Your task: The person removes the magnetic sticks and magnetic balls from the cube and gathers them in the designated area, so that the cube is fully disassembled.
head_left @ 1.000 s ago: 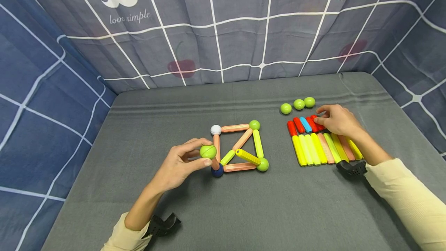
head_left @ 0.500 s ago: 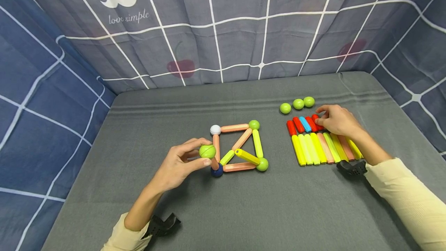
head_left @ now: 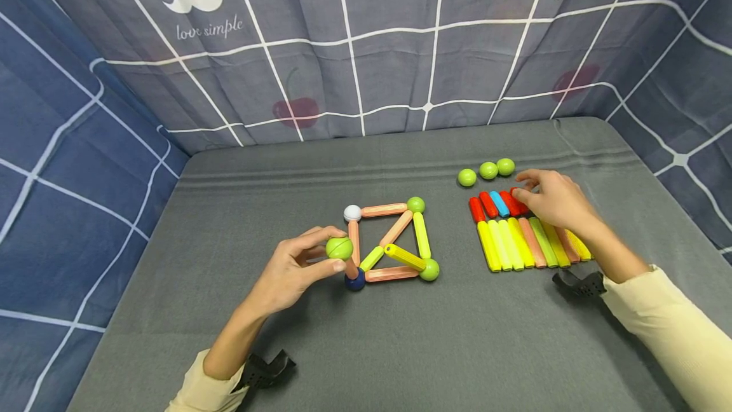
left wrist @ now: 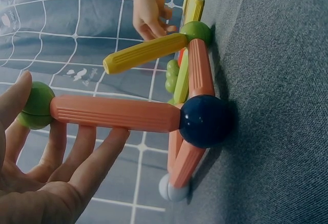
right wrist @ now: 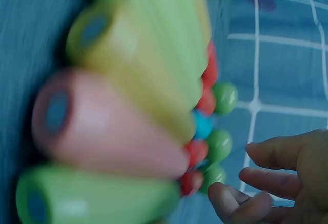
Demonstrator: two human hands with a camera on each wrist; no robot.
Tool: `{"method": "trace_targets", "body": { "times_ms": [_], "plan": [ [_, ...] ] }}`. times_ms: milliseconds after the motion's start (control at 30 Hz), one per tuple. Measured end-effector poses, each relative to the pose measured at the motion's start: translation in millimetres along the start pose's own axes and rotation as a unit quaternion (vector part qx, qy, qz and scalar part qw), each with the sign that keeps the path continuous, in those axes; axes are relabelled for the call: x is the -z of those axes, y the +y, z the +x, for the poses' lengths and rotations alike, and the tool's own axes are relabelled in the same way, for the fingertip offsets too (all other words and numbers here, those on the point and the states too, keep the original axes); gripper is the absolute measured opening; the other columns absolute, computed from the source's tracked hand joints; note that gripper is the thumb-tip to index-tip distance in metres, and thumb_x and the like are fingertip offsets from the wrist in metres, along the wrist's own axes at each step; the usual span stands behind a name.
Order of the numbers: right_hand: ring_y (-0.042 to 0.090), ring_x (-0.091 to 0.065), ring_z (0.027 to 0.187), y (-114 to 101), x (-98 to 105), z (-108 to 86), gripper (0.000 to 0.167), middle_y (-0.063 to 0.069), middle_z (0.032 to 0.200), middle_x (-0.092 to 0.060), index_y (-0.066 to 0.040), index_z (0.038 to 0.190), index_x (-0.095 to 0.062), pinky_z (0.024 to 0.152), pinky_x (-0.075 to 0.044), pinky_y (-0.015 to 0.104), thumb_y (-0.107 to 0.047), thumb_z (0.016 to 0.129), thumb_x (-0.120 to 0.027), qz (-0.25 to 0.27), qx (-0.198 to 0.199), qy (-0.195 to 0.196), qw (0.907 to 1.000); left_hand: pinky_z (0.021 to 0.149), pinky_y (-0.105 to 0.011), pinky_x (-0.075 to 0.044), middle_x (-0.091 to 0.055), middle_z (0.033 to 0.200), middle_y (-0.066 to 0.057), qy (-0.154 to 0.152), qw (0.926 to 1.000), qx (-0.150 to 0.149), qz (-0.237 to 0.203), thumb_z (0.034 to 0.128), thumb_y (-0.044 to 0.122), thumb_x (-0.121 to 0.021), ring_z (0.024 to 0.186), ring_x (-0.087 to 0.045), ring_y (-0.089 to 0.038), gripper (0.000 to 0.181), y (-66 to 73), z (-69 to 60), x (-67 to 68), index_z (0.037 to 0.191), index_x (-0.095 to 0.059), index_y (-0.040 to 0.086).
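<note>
My left hand [head_left: 291,272] pinches a green ball [head_left: 339,248] between thumb and fingers. The ball tops an orange magnetic rod [left wrist: 115,112] that rises from a dark blue ball [left wrist: 205,120], a corner of a square frame of rods and balls. A yellow rod [head_left: 405,256] slants up from the green corner ball [head_left: 429,269]; a white ball [head_left: 352,213] forms the far left corner. My right hand [head_left: 551,199] hovers at a row of short red rods [head_left: 476,210]. Its thumb and fingers are apart in the right wrist view, with nothing visible between them.
Long yellow, green and orange rods [head_left: 488,247] lie side by side below the short ones, one of which is a blue rod [head_left: 499,204]. Three loose green balls [head_left: 467,177] sit behind them. A checked cloth [head_left: 320,49] hangs behind the grey table surface [head_left: 366,348].
My right hand has risen slightly off the short rods, and its wrist has shifted a little to the right and nearer. The left hand keeps its hold on the green ball.
</note>
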State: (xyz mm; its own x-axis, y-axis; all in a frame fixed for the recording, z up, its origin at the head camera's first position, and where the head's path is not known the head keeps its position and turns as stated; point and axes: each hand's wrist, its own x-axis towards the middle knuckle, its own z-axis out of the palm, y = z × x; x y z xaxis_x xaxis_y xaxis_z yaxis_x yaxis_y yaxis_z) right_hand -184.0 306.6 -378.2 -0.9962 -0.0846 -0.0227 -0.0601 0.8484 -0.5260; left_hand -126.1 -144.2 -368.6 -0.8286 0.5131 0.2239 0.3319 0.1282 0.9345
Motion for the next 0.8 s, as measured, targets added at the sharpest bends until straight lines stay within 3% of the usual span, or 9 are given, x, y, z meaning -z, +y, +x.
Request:
{"method": "trace_targets", "body": {
  "times_ms": [267,500,633,800],
  "plan": [
    [0.022,-0.064,0.081,-53,-20,-25.4,0.024,0.01,0.104,-0.068,-0.003,0.116,-0.068,0.068,-0.047,0.037,-0.017,0.097,-0.063,0.06,0.095,0.032,0.9932,0.098,-0.044,-0.048,-0.064,0.11,-0.003,0.007,0.9998,0.007,0.016,0.0896,0.004,-0.072,0.107,-0.059,-0.025,0.032,1.1,-0.4,-0.7,0.121,-0.067,0.007],
    [0.012,-0.066,0.086,-99,-54,-53.1,0.028,0.007,0.111,-0.067,-0.005,0.117,-0.068,0.075,-0.054,0.041,-0.011,0.09,-0.073,0.118,0.182,-0.016,0.976,0.098,-0.044,-0.047,-0.063,0.109,-0.003,0.006,0.9997,0.007,0.021,0.09,0.004,-0.072,0.107,-0.059,-0.025,0.032,1.9,-0.7,-0.7,0.121,-0.067,0.009],
    [0.011,-0.064,0.086,-116,-73,-61.6,0.035,0.004,0.108,-0.066,-0.007,0.118,-0.067,0.074,-0.053,0.04,-0.013,0.085,-0.079,0.108,0.217,-0.032,0.9696,0.098,-0.044,-0.047,-0.063,0.109,-0.002,0.007,0.9997,0.008,0.023,0.0898,0.004,-0.072,0.107,-0.059,-0.025,0.032,2.2,-1.1,-0.9,0.121,-0.067,0.009],
    [0.015,-0.059,0.085,-129,-89,-62.6,0.037,-0.001,0.103,-0.062,-0.01,0.116,-0.068,0.07,-0.049,0.033,-0.016,0.082,-0.082,0.065,0.223,-0.016,0.9725,0.098,-0.045,-0.047,-0.064,0.11,-0.002,0.006,0.9998,0.007,0.018,0.0896,0.004,-0.072,0.107,-0.059,-0.025,0.032,2.1,-1.1,-1.2,0.121,-0.067,0.008]
  ]
}}
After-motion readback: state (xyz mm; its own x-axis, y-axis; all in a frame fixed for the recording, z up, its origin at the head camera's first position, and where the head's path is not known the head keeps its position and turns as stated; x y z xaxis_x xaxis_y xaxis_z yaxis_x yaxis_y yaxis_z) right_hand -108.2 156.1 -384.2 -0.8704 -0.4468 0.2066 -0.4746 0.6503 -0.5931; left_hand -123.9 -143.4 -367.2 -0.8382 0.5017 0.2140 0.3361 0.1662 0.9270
